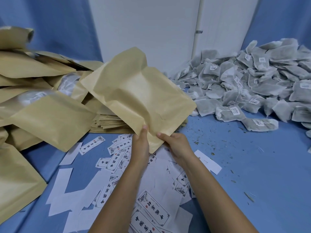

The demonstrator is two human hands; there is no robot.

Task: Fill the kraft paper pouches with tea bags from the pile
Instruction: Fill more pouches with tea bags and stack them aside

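A bulging kraft paper pouch (139, 95) is held up over the blue table, tilted away from me. My left hand (141, 145) grips its near edge on the left, thumb on top. My right hand (176, 145) pinches the same edge just to the right. A big pile of grey-green tea bags (249, 88) with white tags lies to the right, against the wall. What is inside the pouch is hidden.
Filled kraft pouches (50, 118) are heaped along the left side. A flat stack of empty pouches (109, 122) lies behind the held one. White printed labels (151, 206) are scattered below my arms. Tea crumbs dot the blue tabletop (252, 165) at the right.
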